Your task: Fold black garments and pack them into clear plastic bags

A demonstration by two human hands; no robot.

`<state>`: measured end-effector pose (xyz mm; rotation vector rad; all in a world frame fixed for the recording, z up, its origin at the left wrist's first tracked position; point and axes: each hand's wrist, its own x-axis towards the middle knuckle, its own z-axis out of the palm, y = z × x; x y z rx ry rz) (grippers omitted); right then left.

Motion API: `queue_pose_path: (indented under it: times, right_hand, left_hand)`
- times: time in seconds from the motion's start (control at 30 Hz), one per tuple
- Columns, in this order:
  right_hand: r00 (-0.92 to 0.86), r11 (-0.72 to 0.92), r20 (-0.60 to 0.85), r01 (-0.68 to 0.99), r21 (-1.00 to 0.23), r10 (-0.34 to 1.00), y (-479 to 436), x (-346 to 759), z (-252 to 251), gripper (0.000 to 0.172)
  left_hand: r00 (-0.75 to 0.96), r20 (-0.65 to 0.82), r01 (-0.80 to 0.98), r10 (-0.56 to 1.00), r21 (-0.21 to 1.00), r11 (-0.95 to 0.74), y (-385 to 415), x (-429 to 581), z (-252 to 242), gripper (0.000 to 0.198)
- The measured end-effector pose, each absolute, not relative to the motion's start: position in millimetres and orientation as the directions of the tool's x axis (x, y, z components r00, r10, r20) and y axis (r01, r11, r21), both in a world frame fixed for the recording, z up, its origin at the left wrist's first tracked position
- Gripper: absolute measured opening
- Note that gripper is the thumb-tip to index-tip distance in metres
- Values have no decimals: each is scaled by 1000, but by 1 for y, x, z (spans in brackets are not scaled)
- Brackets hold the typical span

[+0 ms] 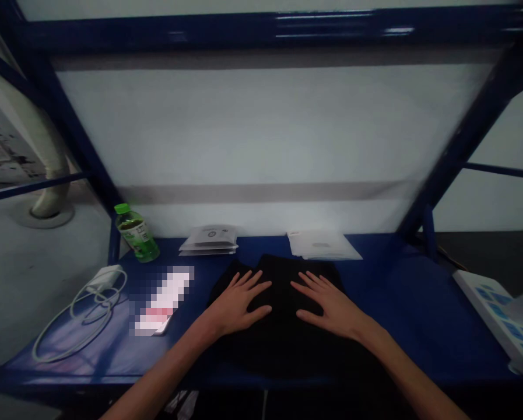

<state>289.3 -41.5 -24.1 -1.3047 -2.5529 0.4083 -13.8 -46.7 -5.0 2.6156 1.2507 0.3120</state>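
My left hand (239, 303) and my right hand (326, 306) lie flat with spread fingers on a folded black cloth garment (283, 344). Both palms press on its far half, a small gap between the fingertips. The garment rests on a blue shelf top (191, 364), and its near part hangs dark over the front edge. Neither hand grips anything.
On the blue top stand a green-capped drink bottle (136, 233), stacked plastic packets (207, 240), a flat white packet (322, 245), a white charger with cable (97, 291) and a pixelated phone (161, 300). A white-and-blue box (492, 318) sits at right.
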Motion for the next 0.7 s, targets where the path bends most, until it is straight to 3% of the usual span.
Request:
queue_pose_path:
  times: [0.2,0.37,0.57,0.7]
  right_hand:
    - [-563,546,67,757,-358,824,-42,289,-24,71]
    - [-551,532,57,766,-360,832,-43,288,-22,71]
    - [-548,524,46,766,-373,835,-43,288,-22,71]
    - [-549,527,56,761,-378,834,-43,289,-22,71]
  left_hand:
    - [567,229,733,791,298,-611,-27,-19,3,53]
    - [411,418,832,810,190,-520,25,-44,9,43]
    - [266,480,956,836,-23,-291,68,-67,2,60]
    - [202,445,979,872,-59,-197,76,-71,-8,68]
